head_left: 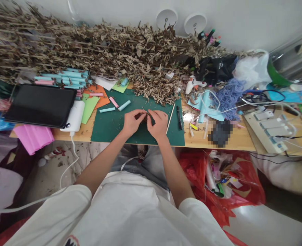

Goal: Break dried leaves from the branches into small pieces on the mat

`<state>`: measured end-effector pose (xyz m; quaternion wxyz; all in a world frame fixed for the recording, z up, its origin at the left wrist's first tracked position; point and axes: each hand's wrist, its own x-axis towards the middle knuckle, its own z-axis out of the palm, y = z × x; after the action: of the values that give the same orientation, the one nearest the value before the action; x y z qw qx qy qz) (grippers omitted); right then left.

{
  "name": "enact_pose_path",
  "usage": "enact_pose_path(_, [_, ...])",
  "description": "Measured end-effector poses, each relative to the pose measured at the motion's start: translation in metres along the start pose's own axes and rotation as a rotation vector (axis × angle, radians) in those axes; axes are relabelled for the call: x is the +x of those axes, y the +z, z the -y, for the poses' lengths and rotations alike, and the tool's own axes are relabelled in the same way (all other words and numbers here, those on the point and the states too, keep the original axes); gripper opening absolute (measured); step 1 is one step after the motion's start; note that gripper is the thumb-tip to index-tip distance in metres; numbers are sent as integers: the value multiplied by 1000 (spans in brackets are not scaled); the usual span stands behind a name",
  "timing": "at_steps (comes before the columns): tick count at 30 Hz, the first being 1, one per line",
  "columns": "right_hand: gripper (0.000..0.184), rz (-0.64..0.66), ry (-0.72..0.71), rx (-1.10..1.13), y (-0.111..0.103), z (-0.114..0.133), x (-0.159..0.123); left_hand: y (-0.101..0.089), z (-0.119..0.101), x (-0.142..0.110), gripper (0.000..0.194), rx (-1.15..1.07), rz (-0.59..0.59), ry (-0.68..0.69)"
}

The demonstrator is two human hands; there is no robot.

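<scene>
Over the green cutting mat (107,131), my left hand (132,123) and my right hand (158,123) meet with their fingertips nearly touching. Both are closed in a pinch on small, dark brown pieces of dried leaf (147,115). More leaf crumbs lie under the fingers, partly hidden. A heap of dried leaves (161,89) spreads over the mat's back edge. To the left of my hands are blue paper rolls (124,105) and a pink paper roll (113,102). A thin wooden stick (170,118) and a black pen (179,118) lie to the right.
Dried leafy stems (102,48) fill the table's back. A tablet (40,105) and power bank (74,116) stand left, beside stacked blue rolls (74,78). Rightward are a glue gun (195,84), blue yarn (229,97), a power strip (265,131) and cables. A red bag (250,184) hangs below.
</scene>
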<state>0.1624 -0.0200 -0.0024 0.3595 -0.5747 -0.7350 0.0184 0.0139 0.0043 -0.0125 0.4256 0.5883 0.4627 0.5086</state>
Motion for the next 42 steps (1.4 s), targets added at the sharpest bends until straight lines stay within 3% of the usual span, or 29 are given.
enact_pose_path(6, [22, -10, -12, -2, 4, -3, 1, 1, 0, 0, 21, -37, 44, 3])
enact_pose_path(13, [20, -46, -5, 9, 3, -2, 0, 0, -8, 0, 14, 168, 37, 103])
enact_pose_path(24, [17, -82, -47, -4, 4, 0, -3, 1, -15, -3, 10, 306, 40, 187])
enact_pose_path(37, [15, -85, 5, -29, 3, 0, -1, 2, -14, -4, 8, 289, 52, 192])
enact_pose_path(42, [18, -100, 37, 39, 4, -4, 0, 1, -11, -2, 13, 241, -24, 157])
